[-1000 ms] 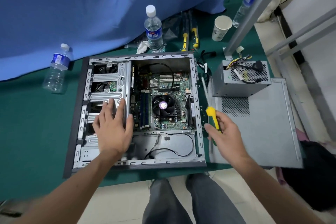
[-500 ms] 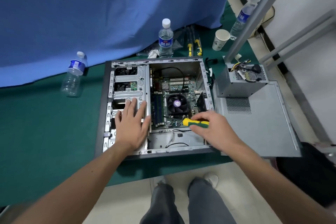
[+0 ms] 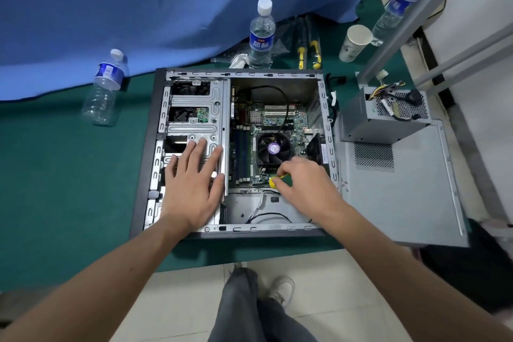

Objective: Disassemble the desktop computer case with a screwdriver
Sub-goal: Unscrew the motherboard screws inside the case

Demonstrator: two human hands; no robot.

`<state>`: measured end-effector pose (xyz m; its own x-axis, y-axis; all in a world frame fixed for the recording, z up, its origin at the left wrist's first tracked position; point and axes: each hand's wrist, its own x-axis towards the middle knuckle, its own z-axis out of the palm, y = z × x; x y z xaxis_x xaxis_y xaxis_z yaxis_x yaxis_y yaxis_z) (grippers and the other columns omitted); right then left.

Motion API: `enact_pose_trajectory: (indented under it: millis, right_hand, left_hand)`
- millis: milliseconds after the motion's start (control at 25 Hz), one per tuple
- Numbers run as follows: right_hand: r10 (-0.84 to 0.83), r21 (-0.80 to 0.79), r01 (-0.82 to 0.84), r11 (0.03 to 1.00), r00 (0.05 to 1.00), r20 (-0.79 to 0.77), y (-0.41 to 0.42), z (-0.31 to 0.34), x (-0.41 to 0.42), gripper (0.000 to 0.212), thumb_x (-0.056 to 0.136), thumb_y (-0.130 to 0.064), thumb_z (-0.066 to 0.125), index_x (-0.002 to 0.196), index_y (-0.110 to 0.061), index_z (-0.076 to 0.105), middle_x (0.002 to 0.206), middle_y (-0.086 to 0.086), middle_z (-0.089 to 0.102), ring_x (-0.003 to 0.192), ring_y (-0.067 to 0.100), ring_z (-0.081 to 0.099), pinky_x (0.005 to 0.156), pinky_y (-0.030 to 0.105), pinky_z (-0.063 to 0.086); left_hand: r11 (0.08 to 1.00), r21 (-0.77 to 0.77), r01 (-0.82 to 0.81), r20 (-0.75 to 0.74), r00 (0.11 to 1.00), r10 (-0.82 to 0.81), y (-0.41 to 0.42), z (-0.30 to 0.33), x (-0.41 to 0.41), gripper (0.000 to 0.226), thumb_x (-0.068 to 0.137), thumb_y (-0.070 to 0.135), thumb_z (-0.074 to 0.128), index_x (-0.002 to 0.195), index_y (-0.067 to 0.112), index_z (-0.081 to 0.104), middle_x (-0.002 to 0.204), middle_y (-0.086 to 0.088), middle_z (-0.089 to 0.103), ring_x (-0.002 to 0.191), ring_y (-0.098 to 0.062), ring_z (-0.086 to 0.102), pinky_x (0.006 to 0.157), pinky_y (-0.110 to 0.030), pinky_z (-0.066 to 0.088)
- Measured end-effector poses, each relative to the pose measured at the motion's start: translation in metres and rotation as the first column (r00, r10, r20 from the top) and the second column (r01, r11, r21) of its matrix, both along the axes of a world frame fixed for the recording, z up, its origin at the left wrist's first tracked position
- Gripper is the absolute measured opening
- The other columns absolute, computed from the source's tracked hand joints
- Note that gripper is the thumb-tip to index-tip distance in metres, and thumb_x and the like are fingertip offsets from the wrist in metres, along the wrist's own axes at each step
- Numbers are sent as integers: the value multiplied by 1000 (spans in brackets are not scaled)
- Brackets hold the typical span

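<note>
The left hand (image 3: 191,186) presses flat, fingers straight, on the case (image 3: 144,147); the right hand (image 3: 302,183) grips the screwdriver (image 3: 273,182) near the fan (image 3: 273,147). Keep it upright, seated.

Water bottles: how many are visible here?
3. One bottle lies left of the case, one stands behind it, one is far right, partly hidden by a metal bar.

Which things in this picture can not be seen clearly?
Head view only:
- Screwdriver tip: hidden under the right hand.
- The screw it works on: hidden likewise.
- Drive cage near part: covered by the left hand.
- Board markings: too small.
</note>
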<state>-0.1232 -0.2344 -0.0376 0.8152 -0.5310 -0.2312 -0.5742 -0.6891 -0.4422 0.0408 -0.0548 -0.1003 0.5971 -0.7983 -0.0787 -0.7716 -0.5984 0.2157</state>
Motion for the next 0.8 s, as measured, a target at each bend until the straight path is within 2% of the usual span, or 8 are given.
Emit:
enact_pose_trajectory:
  millis: [320, 600, 800]
  right_hand:
    - [-2, -4, 2, 1000, 1000, 22, -1, -12, 5, 20, 94, -32, 61, 101, -15, 69, 86, -6, 53, 75, 13, 53, 68, 23, 35]
    - [58, -41, -58, 997, 998, -3, 0, -11, 11, 20, 95, -30, 59, 99, -13, 68, 91, -1, 58, 81, 18, 58, 73, 29, 48]
    - [75, -18, -76, 997, 996, -44, -4, -7, 18, 19, 95, -30, 60, 100, -14, 68, 89, -5, 53, 78, 14, 53, 70, 26, 42]
  left_hand:
    - [1000, -23, -2, 5, 1000, 3, -1, 2, 0, 57, 100, 51, 22, 154, 34, 26, 163, -2, 18, 151, -18, 6, 118, -44, 6]
    - [1000, -23, -4, -14, 1000, 4, -1, 4, -1, 58, 99, 52, 21, 154, 35, 25, 164, -1, 17, 152, -17, 5, 119, -44, 4]
    - [1000, -30, -6, -23, 1000, 5, -1, 5, -1, 58, 99, 52, 22, 154, 34, 26, 163, -2, 18, 152, -17, 5, 119, -45, 6]
